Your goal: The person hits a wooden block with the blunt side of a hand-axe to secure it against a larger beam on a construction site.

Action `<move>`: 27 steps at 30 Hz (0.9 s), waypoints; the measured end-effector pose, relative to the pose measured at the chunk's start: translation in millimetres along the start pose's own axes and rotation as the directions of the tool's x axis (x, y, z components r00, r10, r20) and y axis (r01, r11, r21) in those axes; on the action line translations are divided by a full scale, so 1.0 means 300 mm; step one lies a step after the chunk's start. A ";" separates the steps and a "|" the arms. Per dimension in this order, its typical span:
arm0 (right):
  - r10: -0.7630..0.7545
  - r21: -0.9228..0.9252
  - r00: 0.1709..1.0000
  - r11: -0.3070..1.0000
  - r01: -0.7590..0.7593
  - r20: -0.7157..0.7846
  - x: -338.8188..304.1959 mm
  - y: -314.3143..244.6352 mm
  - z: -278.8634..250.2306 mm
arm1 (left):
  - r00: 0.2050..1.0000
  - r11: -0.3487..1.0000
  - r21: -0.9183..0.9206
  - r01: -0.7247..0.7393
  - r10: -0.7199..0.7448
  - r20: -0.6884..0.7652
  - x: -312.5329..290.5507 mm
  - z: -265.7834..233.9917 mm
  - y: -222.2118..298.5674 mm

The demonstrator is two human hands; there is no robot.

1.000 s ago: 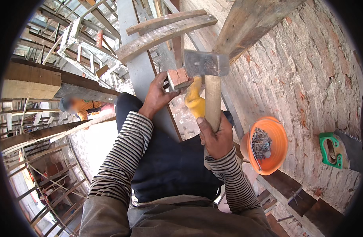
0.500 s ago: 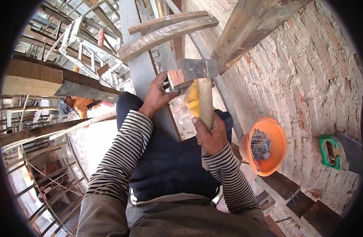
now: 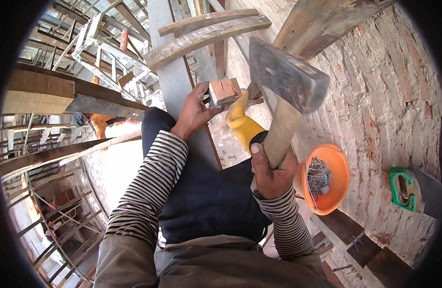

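My left hand [image 3: 193,113] is closed on the side of a squared piece of timber [image 3: 224,92], whose cut reddish end faces up at me. In my right hand [image 3: 275,175] is a hatchet [image 3: 283,127], the fist wrapped round its wooden handle. The broad grey metal head is raised up and to the right of the timber, apart from it and slightly blurred. Below the timber shows a yellow boot [image 3: 245,125] on my leg.
An orange bucket [image 3: 343,180] of nails hangs at my right. Beyond it is a green-handled handsaw [image 3: 402,189] against the rough wall [image 3: 370,105]. Two curved boards [image 3: 209,41] lie across a grey plank [image 3: 175,91] ahead. At far left, a person in orange [image 3: 102,124] is below.
The hatchet has lifted off the end of the timber and swung up and right, its head tilting. My right hand has moved right with it. The left hand keeps its hold, almost unmoved.
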State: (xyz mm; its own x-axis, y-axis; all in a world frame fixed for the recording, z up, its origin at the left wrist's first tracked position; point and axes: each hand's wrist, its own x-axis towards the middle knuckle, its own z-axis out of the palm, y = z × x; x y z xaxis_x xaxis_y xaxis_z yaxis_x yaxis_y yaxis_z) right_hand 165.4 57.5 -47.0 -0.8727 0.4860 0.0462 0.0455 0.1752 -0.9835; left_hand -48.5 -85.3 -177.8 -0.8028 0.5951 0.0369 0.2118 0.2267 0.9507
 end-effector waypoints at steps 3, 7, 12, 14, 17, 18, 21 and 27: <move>-0.015 -0.104 1.000 0.995 0.015 -0.004 -0.004 0.034 0.017 | 1.000 1.000 0.006 0.017 -0.017 0.006 0.002 0.008 0.007; 0.053 -0.256 0.998 0.966 -0.042 0.035 0.022 0.100 0.052 | 0.999 0.999 0.052 0.012 -0.015 0.045 0.023 0.009 0.001; 0.331 0.138 0.931 0.926 -0.352 0.157 0.024 0.112 0.040 | 0.998 0.999 -0.003 0.053 -0.053 0.044 0.005 -0.001 -0.005; 0.529 0.364 0.795 0.707 -0.607 0.298 0.057 0.067 -0.003 | 0.997 0.998 0.026 0.057 -0.058 0.058 0.008 -0.008 0.007; 0.605 0.450 0.731 0.583 -0.676 0.315 0.051 0.037 -0.007 | 0.995 0.997 -0.014 0.078 -0.077 0.058 -0.007 0.010 0.000; 0.596 0.450 0.744 0.599 -0.662 0.302 0.038 0.040 -0.001 | 0.995 0.995 -0.039 0.089 -0.087 0.051 -0.008 0.016 -0.016; 0.310 0.214 0.945 0.921 -0.325 0.101 0.006 0.050 0.003 | 0.999 0.998 0.061 -0.017 0.015 0.048 0.011 0.022 -0.032; -0.043 -0.077 0.998 0.996 0.040 -0.042 -0.003 -0.013 -0.001 | 1.000 0.999 0.038 -0.011 0.010 0.015 0.002 0.015 0.012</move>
State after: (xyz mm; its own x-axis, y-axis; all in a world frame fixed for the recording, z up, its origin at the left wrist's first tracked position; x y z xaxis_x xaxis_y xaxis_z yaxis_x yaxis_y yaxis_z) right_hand 166.2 56.6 -43.2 -0.8527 0.5134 0.0961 0.0476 0.2596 -0.9646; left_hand -45.7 -80.5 -175.7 -0.7922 0.6089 0.0420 0.2416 0.2496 0.9377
